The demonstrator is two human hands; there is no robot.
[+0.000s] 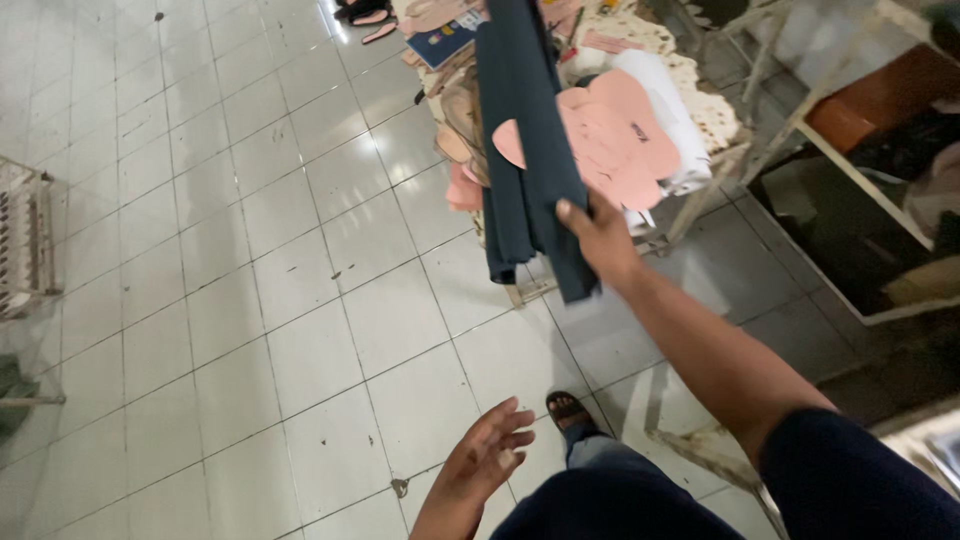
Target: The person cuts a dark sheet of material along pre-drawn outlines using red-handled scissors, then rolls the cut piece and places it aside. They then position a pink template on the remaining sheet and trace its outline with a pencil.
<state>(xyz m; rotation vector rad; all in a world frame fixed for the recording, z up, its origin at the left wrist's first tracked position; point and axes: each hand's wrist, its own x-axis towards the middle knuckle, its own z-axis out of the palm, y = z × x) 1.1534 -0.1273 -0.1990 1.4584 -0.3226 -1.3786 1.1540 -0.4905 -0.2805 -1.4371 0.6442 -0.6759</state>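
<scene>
**Dark cloth in my right hand**

Dark cloth (525, 150) hangs long and floppy over the low tabletop (715, 125). My right hand (600, 235) is closed on it near the bottom, with my thumb on the front of the cloth. The top of the cloth goes up out of the picture, so I cannot see where it ends. Its lower end dangles just past the tabletop edge, above the white floor tiles (300, 280).

My left hand (490, 450) is low, near my leg. It is open, the fingers a bit curled, and it holds nothing. It is well apart from the cloth.

Just beside the cloth lie pink cut-out pieces (610, 135) in a pile, with something white (665, 105) under them. More pink and tan pieces are on the other side of the cloth. My foot in a sandal (565, 408) shows on the tiles below.

I think I am in the middle of lifting or laying this cloth. For the next move I would need a firm pinch so it does not slip, and care not to knock the pink pieces, since the cloth hangs so close to them. My free hand could help with the loose end.
</scene>
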